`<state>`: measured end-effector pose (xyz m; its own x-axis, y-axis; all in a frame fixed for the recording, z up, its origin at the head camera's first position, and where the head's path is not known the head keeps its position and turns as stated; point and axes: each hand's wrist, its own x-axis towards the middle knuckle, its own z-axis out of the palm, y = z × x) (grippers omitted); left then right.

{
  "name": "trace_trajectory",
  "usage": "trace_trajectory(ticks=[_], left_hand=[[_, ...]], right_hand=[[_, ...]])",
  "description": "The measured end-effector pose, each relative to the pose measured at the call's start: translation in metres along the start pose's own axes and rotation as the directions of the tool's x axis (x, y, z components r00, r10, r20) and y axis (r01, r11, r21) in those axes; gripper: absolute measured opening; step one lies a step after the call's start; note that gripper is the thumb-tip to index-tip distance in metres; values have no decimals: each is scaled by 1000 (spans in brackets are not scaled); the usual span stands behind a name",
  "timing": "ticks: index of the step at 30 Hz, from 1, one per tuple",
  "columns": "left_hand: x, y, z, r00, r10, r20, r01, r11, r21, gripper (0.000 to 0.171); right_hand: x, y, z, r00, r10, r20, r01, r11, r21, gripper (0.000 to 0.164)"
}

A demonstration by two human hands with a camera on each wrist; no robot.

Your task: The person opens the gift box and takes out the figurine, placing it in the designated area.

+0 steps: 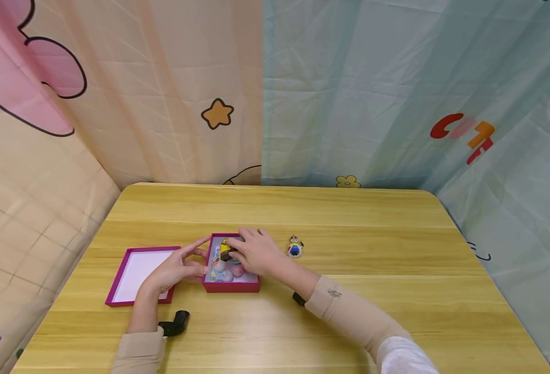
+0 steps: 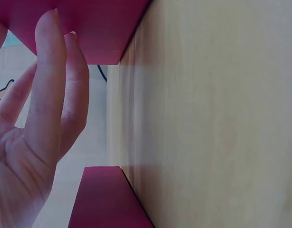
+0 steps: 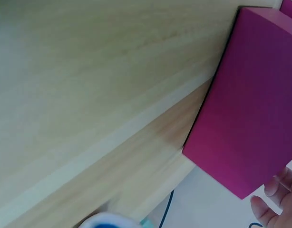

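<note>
An open magenta box point(image 1: 231, 287) stands on the table with several small toys inside, among them a pink rounded one point(image 1: 237, 270) and pale ones. My right hand point(image 1: 260, 253) reaches over its right wall. Thumb and forefinger pinch a small yellow and dark toy figure point(image 1: 225, 249), partly hidden by the fingers. My left hand point(image 1: 175, 269) rests its fingertips against the box's left wall, fingers extended, as the left wrist view also shows. In the right wrist view the box's outer wall point(image 3: 255, 104) hides most of the right hand.
The magenta lid point(image 1: 118, 278), white inside, lies left of the box, partly under the left forearm. A small crowned figurine point(image 1: 295, 247) in yellow, white and blue stands right of the box. Patterned curtains point(image 1: 312, 93) hang behind the wooden table point(image 1: 373, 223).
</note>
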<state>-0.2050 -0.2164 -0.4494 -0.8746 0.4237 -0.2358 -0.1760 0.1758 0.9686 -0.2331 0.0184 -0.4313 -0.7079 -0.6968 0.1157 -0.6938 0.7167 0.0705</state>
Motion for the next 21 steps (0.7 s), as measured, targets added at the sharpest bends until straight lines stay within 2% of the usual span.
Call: trace_trajectory(ticks=[6, 21], left_hand=[[0, 0, 0, 1000, -5, -2, 5, 1000, 9, 75], [1, -2, -1, 1000, -10, -7, 10, 1000, 0, 76]], right_hand=[[-8, 9, -3, 999, -8, -33, 9, 1000, 20, 32], [-31, 31, -13, 989, -3, -148, -4, 999, -44, 28]])
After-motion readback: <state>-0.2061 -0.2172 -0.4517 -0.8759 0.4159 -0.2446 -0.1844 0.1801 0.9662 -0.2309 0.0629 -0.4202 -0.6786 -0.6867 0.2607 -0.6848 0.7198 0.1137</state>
